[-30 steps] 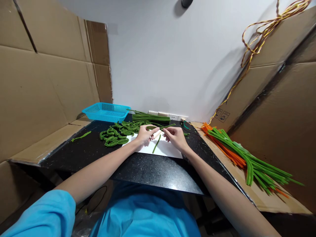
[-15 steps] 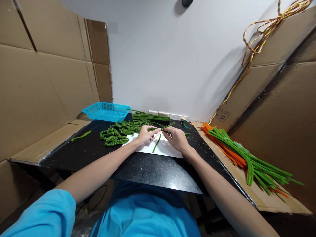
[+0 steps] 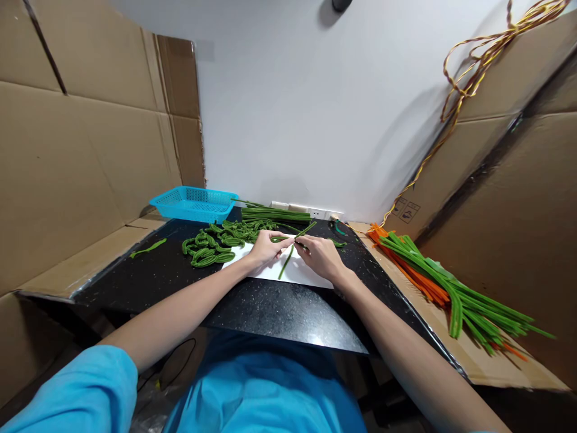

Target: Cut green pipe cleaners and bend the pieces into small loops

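My left hand and my right hand meet over a white sheet on the black table. Both pinch a green pipe cleaner that slants up to the right between the fingertips. My left fingers also seem to hold a thin pale stick, mostly hidden. A second green stem lies on the sheet below the hands. A heap of bent green pieces sits just left of my left hand.
A blue plastic basket stands at the table's back left. Straight green stems lie along the back wall. A bundle of green and orange stems rests on cardboard at the right. Cardboard walls close both sides.
My hands have drawn closer together and the held green stem has tilted more upright. The pale stick in my left fingers is less visible now.
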The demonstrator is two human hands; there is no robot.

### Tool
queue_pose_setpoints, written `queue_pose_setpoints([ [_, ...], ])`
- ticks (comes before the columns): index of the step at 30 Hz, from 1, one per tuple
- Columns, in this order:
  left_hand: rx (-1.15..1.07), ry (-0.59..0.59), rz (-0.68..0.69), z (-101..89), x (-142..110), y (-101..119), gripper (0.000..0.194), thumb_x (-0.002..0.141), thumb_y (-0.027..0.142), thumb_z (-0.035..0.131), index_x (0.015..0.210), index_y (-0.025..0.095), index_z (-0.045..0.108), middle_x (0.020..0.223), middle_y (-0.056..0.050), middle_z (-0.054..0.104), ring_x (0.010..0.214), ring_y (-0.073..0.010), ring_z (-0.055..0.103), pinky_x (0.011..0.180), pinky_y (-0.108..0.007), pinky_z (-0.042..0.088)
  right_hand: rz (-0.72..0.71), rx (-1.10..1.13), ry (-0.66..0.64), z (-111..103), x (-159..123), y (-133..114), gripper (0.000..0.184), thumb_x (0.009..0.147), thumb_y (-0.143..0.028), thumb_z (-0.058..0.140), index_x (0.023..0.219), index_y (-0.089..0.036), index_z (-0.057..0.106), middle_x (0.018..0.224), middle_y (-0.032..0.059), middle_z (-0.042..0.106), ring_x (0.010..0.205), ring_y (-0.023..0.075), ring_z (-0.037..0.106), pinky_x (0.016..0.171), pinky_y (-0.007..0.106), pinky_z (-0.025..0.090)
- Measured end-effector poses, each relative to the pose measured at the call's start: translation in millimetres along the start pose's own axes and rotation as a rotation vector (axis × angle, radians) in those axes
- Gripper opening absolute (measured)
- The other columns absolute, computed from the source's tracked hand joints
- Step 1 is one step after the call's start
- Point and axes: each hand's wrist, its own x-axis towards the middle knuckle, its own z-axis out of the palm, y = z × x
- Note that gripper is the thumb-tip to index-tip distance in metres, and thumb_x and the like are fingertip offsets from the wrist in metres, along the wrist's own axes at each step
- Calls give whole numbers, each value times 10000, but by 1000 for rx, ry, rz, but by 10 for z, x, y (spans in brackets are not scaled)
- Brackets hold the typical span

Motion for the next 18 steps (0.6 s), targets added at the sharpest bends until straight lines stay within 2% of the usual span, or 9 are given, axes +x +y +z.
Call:
queue_pose_setpoints([
  [7, -1, 13, -32, 23, -10, 60, 477, 712, 480, 849, 989, 97, 784, 502, 16, 531, 421, -75, 437, 392, -199, 286, 21, 86, 76, 14, 0, -11, 232, 1016, -301, 510, 1003, -217, 726, 939, 45, 775, 771, 185, 687, 640, 260, 343],
  [12, -35, -2, -21, 43, -8, 82, 494, 724, 490, 834, 1003, 87, 781, 589, -15, 591, 431, -79, 468, 363, -201, 268, 38, 78, 90, 5, 2, 7, 248, 1019, -299, 488, 1019, -233, 727, 948, 57, 779, 787, 200, 693, 653, 262, 362],
  [18, 1, 47, 2, 43, 4, 51, 507, 724, 506, 835, 1010, 90, 782, 463, 18, 523, 387, -72, 409, 383, -199, 282, 61, 49, 78, 20, 11, 21, 265, 1027, -296, 469, 1003, -237, 726, 949, 61, 783, 792, 205, 700, 642, 267, 350],
])
